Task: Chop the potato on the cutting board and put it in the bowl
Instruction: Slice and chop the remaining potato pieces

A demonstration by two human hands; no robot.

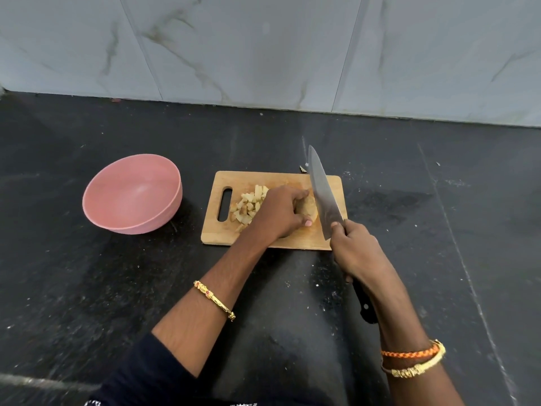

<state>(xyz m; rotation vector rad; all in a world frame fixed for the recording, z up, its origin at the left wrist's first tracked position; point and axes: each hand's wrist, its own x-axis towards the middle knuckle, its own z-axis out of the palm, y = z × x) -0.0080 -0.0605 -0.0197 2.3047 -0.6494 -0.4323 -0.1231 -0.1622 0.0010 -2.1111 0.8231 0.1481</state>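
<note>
Left hand [282, 213] clamps uncut pale potato chunk [307, 207] on wooden cutting board [272, 178]; right hand [355, 249] grips steel chef's knife [323, 194] just right of fingertips. Risk: nicked thumb, chunk rolling. Empty pink plastic bowl [133, 193] far left.

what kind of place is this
Most likely a home kitchen counter. A wooden cutting board with chopped potato pieces lies on a dark stone worktop against a marble-look tiled wall, and the right hand holds a chef's knife.
</note>
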